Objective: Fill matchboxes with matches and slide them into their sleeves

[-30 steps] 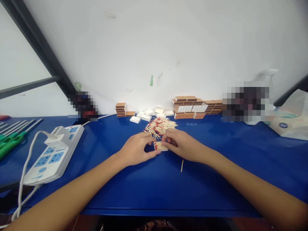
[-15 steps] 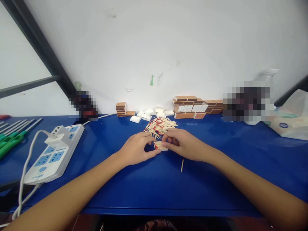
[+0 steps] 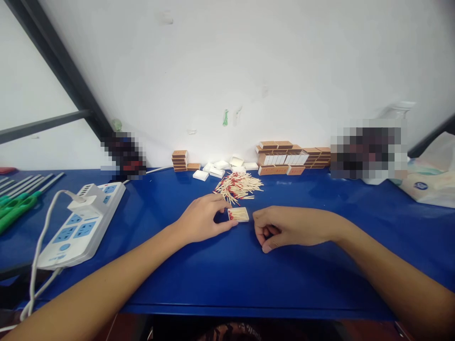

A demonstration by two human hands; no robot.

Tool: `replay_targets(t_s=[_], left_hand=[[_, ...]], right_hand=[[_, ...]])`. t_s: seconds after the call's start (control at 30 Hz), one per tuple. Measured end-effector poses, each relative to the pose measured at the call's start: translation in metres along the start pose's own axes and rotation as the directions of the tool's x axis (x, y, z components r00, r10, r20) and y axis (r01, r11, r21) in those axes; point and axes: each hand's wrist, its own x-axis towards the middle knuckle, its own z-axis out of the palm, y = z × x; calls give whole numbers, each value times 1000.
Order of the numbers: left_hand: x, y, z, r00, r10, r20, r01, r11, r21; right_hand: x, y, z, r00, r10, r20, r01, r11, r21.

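White tray [image 3: 247,214], part-filled with red-tipped matches [image 3: 237,214], lies mid-desk [image 3: 213,279]. Left grip [image 3: 202,219] holds its left end between thumb and finger. Right grip [image 3: 284,226] just beside tray, low over desk, fingers curled; cannot tell whether match is pinched. Loose heap [image 3: 245,186] lies beyond tray. I judge step in hand: loading tray; next move calls for steady left hold, fine right pinch.

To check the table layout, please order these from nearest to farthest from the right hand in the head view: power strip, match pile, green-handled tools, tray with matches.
1. Tray with matches: just left of the right hand.
2. Match pile: beyond the tray.
3. Power strip: left side.
4. Green-handled tools: left edge.
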Motion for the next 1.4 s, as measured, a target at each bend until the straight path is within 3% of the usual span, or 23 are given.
replay_targets(t_s=[0.1, 0.2, 0.33, 0.43, 0.5, 0.57, 0.67, 0.83, 0.93, 1.07, 1.23, 1.4], left_hand=[[0, 0, 0, 1000, 11, -4, -11, 1000, 1], [-1, 0, 0, 1000, 13, 0, -13, 1000, 8], [-1, 0, 0, 1000, 18, 4, -19, 1000, 6], [-1, 1, 0, 1000, 5, -10, -5, 1000, 1], [-1, 1, 0, 1000, -14, -19, 14, 1000, -9], [0, 1, -1, 999, -33, -25, 32, 999, -14], [-1, 0, -2, 999, -46, -29, 46, 999, -12], [-1, 1, -2, 1000, -16, -18, 15, 1000, -13], [-1, 2, -1, 1000, -1, -13, 1, 1000, -19], [-2, 2, -1, 1000, 16, 0, -16, 999, -31], [-1, 2, 0, 1000, 13, -6, -13, 999, -33], [-1, 3, -1, 1000, 5, -2, -5, 999, -32]], right_hand=[[5, 3, 2, 987, -23, -159, 30, 999, 41], [14, 5, 3, 943, -39, -330, 78, 991, 105], [29, 5, 11, 841, -73, -537, 189, 968, 165], [38, 7, 20, 748, 2, -664, 202, 952, 231], [43, 10, 24, 709, 62, -702, 206, 934, 290], [45, 13, 26, 707, 86, -702, 174, 941, 291], [45, 20, 25, 724, 50, -688, 84, 984, 160], [42, 38, 14, 652, -17, -758, -13, 999, -34], [42, 51, 8, 674, -39, -738, -128, 977, -168], [44, 60, 6, 738, -17, -674, -154, 969, -193], [39, 51, 7, 806, 4, -592, -172, 959, -227], [36, 40, 12, 829, 51, -557, -219, 946, -240]])
